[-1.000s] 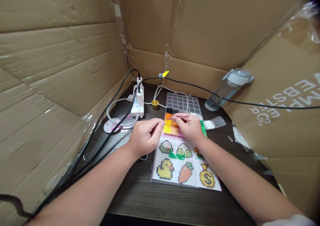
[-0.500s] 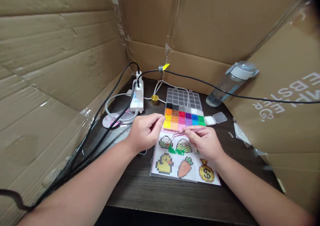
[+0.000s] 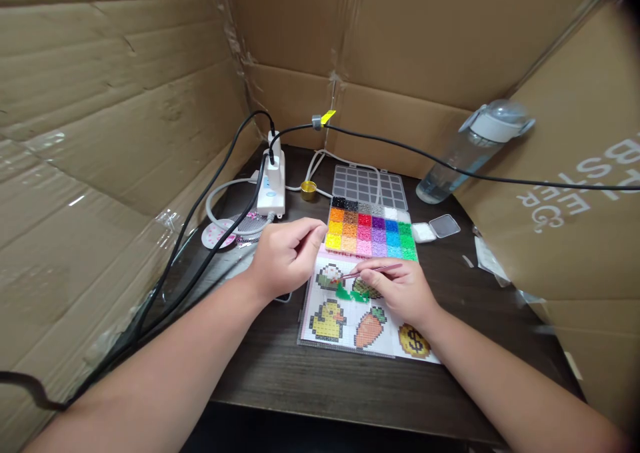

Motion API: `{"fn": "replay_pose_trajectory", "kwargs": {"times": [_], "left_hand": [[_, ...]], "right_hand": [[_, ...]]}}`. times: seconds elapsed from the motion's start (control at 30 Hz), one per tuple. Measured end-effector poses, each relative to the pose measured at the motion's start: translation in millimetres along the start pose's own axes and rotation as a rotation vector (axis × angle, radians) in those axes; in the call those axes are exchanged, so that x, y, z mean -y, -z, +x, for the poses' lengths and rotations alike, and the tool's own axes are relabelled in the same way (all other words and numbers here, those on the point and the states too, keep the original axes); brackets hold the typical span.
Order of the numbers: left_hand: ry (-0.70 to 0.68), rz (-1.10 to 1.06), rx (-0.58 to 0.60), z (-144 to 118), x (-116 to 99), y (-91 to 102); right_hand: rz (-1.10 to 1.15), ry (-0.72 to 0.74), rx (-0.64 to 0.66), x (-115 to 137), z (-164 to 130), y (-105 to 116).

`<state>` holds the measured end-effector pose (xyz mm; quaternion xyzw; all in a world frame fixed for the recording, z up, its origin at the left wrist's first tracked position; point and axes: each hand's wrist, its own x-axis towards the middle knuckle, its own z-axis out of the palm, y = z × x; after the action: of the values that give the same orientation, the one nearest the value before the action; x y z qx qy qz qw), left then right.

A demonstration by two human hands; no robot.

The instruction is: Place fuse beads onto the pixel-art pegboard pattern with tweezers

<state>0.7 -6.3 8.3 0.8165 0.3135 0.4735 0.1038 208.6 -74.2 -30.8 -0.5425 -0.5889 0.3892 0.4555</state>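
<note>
My right hand (image 3: 404, 287) pinches a pair of pink tweezers (image 3: 376, 271), their tips pointing left over the upper part of a pattern sheet (image 3: 351, 314). The tips are close to the rice-ball picture (image 3: 329, 277) at the top left. Just below them lie green bead pieces (image 3: 350, 294). Printed lower on the sheet are a duck (image 3: 327, 321), a carrot (image 3: 369, 327) and a money bag (image 3: 415, 339), partly behind my right wrist. My left hand (image 3: 284, 256) is closed with thumb and fingertips together, left of the bead box (image 3: 371, 233); whatever it holds is hidden.
Behind the box lies its gridded lid (image 3: 371, 184). A small case of white beads (image 3: 424, 231) and a water bottle (image 3: 467, 153) stand to the right. A white power strip (image 3: 271, 193), a small gold cup (image 3: 309, 189) and a black cable (image 3: 400, 147) are beyond my hands.
The tweezers' tips have moved left and now hover near the rice-ball picture. My left hand keeps its closed pose. The view has shifted slightly.
</note>
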Motion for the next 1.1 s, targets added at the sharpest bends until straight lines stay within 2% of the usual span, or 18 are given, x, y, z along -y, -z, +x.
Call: {"fn": "replay_pose_trajectory", "kwargs": {"times": [0.47,0.67,0.8,0.9,1.1], "left_hand": [[-0.01,-0.008,-0.018,-1,-1,1.3],[-0.011,-0.017,0.0,-1,-2,2.9],[-0.003,-0.021,-0.021,-1,1,4.1],[-0.001,-0.032,-0.027,-1,2,4.4],[-0.004,-0.054,0.009,-4,1,2.6]], "right_hand": [[0.058,-0.052,-0.077,5,3,1],[0.355,-0.149,-0.214,13,45,0],[0.478,-0.352,-0.346,17,76,-10],[0.48,-0.432,-0.356,16,81,-16],[0.456,-0.433,-0.368,15,76,-18]]}}
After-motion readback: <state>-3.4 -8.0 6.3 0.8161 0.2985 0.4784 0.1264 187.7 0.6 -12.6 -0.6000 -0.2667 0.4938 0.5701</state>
